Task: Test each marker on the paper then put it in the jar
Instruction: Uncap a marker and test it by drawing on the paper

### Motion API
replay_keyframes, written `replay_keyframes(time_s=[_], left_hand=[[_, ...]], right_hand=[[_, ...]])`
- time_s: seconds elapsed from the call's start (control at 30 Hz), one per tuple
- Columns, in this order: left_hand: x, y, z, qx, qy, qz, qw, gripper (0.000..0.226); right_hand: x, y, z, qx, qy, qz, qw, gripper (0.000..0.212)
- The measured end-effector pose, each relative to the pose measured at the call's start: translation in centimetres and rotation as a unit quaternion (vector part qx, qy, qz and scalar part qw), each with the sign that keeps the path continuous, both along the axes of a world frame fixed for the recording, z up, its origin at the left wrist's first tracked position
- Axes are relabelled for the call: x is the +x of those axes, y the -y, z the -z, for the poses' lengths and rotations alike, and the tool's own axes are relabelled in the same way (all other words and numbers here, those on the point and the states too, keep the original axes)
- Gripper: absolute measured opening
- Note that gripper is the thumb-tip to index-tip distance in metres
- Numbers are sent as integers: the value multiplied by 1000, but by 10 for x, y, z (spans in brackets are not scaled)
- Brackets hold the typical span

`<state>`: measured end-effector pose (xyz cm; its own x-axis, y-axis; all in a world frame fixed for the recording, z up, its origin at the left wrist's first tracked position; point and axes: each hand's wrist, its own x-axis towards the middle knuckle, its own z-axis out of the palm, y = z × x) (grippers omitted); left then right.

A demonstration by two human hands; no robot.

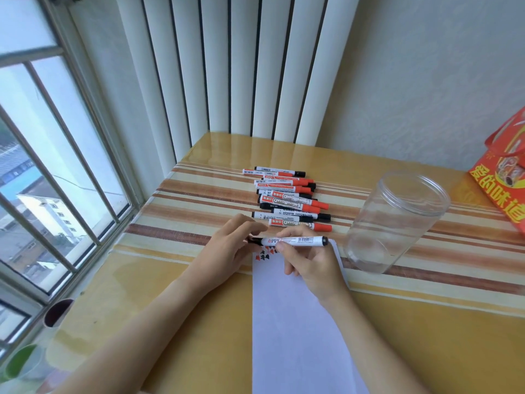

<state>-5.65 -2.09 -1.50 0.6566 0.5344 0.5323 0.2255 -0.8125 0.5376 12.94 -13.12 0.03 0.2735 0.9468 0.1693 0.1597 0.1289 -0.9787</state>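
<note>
A black whiteboard marker (298,240) lies level between my two hands above the top of the white paper (295,331). My right hand (309,260) grips its barrel. My left hand (227,245) pinches its black cap end. Small red and black test marks (265,253) show on the paper under the marker. A pile of several red and black markers (287,199) lies on the table beyond my hands. The clear plastic jar (395,223) stands upright to the right, with no lid and nothing inside.
The table (426,336) has a glossy yellow top with brown stripes. A red gift bag (502,180) stands at the far right edge. A window with bars (56,166) runs along the left. Cups (56,311) sit at the near left corner.
</note>
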Motion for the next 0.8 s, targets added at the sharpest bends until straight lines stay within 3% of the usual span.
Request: replay_keyframes(time_s=[0.1,0.2,0.37,0.43,0.57,0.67,0.8], left_hand=[[0,-6,6,7,-2,-40,999,26],[0,-8,7,17,-25,-38,999,28],[1,-5,5,29,-58,-48,997,20],[0,-7,6,24,-66,-50,996,18],[2,-6,8,24,-94,-26,995,15],[4,-5,7,47,-119,-16,992,22],[4,-4,9,66,-126,-22,990,6]], right_hand=[[0,2,-2,-2,-18,-7,1000,6],[1,5,-5,-6,-70,3,998,24],[8,4,-6,14,-73,52,996,13],[14,4,-5,9,-21,50,998,9],[28,7,3,1,189,51,981,11],[27,8,6,21,261,26,965,18],[20,5,8,55,310,40,948,19]])
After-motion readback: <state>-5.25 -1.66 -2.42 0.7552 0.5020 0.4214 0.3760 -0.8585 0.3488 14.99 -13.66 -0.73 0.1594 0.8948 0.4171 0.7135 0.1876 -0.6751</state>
